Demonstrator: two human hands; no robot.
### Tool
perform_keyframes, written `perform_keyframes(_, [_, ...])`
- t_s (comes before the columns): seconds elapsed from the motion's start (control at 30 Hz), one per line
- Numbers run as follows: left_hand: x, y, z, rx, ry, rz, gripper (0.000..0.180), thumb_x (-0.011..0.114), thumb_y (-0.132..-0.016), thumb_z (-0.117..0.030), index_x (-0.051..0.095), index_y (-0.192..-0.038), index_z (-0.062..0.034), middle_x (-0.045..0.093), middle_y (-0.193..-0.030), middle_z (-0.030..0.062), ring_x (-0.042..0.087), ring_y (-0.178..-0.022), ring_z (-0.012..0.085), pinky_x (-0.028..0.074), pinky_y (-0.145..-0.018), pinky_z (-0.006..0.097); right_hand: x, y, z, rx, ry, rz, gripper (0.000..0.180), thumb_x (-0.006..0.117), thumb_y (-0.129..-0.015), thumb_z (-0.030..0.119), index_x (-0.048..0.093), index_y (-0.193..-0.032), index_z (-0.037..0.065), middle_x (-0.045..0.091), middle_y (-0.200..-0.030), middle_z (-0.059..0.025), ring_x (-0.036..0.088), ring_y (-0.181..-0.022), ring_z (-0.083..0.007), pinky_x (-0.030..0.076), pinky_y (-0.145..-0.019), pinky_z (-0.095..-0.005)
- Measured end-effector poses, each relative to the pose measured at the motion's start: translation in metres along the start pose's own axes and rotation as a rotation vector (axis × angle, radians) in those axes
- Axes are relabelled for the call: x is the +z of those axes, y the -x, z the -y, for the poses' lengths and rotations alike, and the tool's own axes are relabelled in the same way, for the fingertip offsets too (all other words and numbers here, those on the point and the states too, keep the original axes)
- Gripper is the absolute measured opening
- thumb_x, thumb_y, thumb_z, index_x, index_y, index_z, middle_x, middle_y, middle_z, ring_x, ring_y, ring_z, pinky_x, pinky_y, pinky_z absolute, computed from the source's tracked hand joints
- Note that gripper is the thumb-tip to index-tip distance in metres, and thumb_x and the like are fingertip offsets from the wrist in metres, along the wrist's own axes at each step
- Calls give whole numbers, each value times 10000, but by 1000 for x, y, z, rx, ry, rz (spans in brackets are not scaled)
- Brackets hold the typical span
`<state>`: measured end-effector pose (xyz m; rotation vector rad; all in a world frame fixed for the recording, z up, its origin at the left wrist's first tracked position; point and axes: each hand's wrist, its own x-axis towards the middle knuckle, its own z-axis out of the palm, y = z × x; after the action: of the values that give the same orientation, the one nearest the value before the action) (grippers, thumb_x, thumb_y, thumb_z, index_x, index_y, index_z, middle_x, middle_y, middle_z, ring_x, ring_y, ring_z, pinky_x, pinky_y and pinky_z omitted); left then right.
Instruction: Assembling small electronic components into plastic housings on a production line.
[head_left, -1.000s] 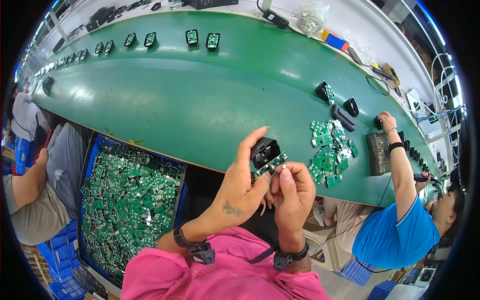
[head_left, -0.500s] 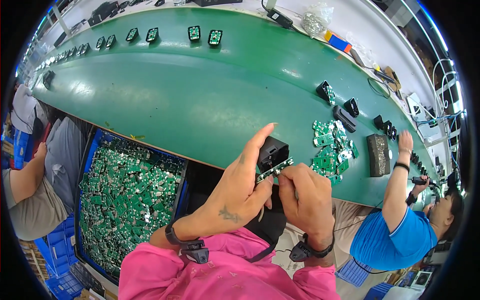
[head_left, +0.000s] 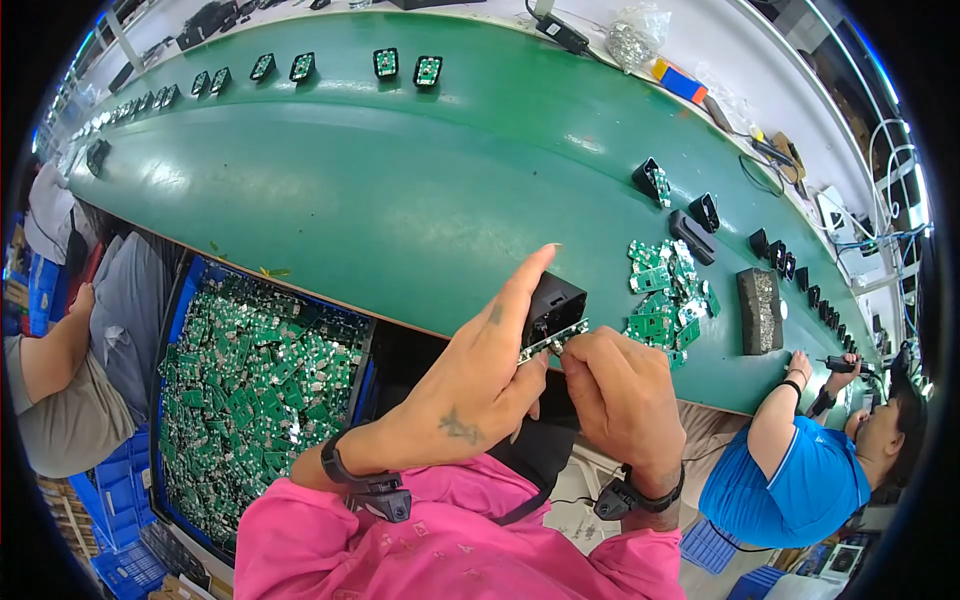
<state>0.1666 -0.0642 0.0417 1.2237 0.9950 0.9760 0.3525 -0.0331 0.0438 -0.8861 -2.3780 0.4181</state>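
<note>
My left hand (head_left: 478,375) is closed around a black plastic housing (head_left: 556,303), its index finger stretched along the side. A green circuit board (head_left: 545,346) lies across the housing's open lower end, tilted, with the left thumb against it. At the board's right end, my right hand (head_left: 622,388) has its fingers curled in a pinch; whatever lies between the fingertips is too small to make out. To the right on the green bench lies a loose pile of circuit boards (head_left: 668,305).
A blue-edged bin (head_left: 168,375) full of circuit boards stands at the left below the bench (head_left: 400,190). Housings with boards (head_left: 428,71) line the far side. A dark block (head_left: 760,312) and black housings (head_left: 692,236) sit rightward. A co-worker in blue (head_left: 790,480) is close on my right.
My right hand has shifted slightly right and down, still by the board. The housing has moved a little right. The co-worker's arm has drawn back toward the bench edge.
</note>
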Motion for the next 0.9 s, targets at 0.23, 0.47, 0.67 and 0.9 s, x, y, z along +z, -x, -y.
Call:
perform_keyframes(0.23, [2, -5, 8, 133, -157, -22, 770, 498, -871, 78, 151, -1549, -42, 589, -997, 149, 636, -634, 165, 501, -603, 299, -6, 0, -6, 11, -18, 65, 95, 622, -819, -53, 569, -869, 8, 577, -741, -106, 597, -619, -294, 450, -535, -377])
perform_keyframes(0.47, [1, -7, 5, 73, -152, 23, 769, 501, -866, 71, 157, -1546, -37, 591, -1009, 164, 638, -630, 179, 502, -619, 309, -6, 3, -8, 47, -64, 65, 61, 616, -847, -28, 567, -860, 7, 580, -745, -117, 605, -631, -292, 452, -541, -374])
perform_keyframes(0.67, [4, -8, 12, 171, -268, -15, 767, 502, -861, 74, 159, -1540, -22, 571, -1099, 205, 656, -720, 215, 505, -683, 319, -6, 2, -7, 60, -51, 61, 54, 622, -850, -15, 575, -865, 7, 583, -728, -112, 606, -622, -295, 455, -545, -377])
perform_keyframes(0.9, [18, -9, 24, 224, -415, -117, 712, 493, -835, 88, 206, -1485, 50, 416, -1351, 342, 450, -1229, 493, 357, -1073, 436, 8, 8, -3, 91, 49, -4, 68, 615, -858, -23, 584, -915, -4, 616, -744, -135, 611, -607, -316, 458, -538, -404])
